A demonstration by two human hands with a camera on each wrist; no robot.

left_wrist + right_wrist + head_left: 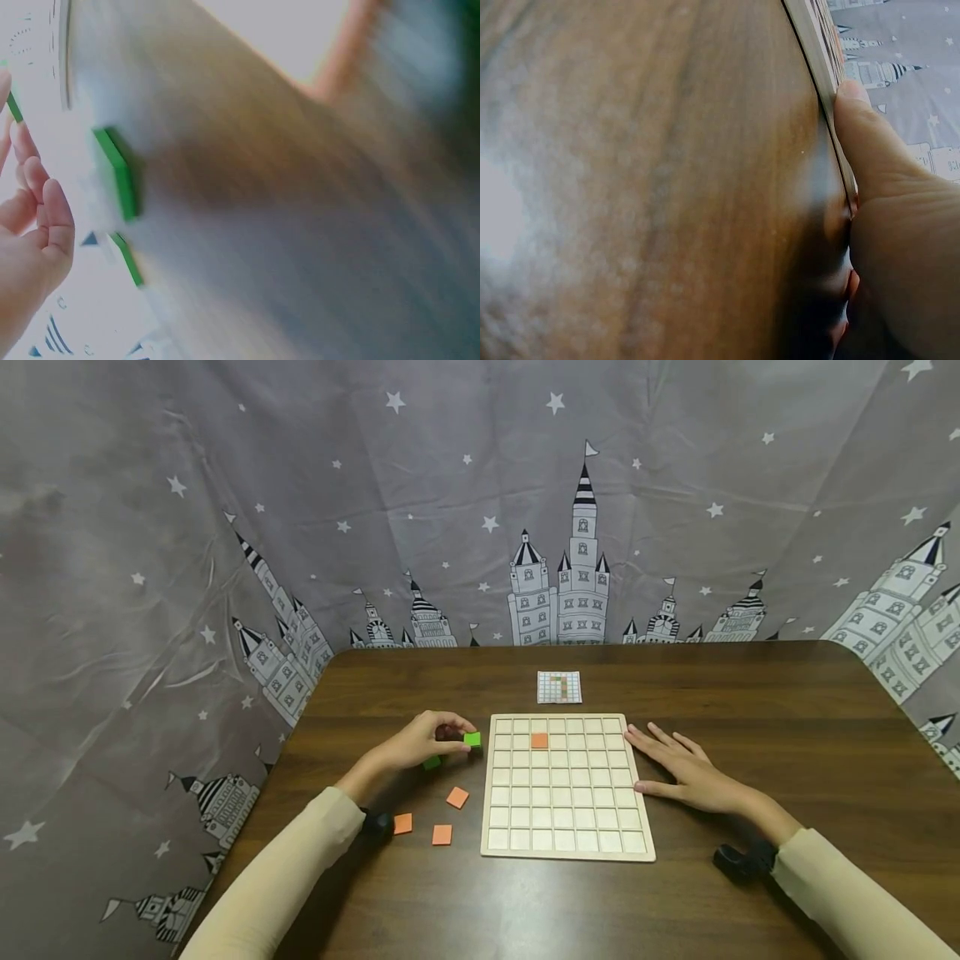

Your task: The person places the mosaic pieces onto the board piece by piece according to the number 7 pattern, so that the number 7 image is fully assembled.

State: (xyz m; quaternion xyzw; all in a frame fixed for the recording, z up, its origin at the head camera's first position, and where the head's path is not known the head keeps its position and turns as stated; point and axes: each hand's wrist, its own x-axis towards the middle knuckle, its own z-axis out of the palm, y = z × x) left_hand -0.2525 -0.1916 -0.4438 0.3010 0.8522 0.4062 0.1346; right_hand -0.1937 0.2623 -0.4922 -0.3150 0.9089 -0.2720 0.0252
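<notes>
Between thumb and fingers my left hand (427,739) pinches a green square tile (472,740), just left of the wooden grid board (567,858). Another green tile (432,762) lies under that hand in the head view; the left wrist view has two green tiles, a nearer one (118,174) and a farther one (127,259), on the table. One orange tile (539,741) sits in a cell of the board's second row from the back. My right hand (686,774) rests with spread fingers at the board's right edge, its thumb against the rim in the right wrist view.
Three loose orange tiles, one nearest the board (457,797), one in front (442,835) and one by the left wrist (402,823), lie on the brown table (570,910). Behind the board is a small printed pattern card (558,687). A grey castle-print curtain (450,510) hangs behind.
</notes>
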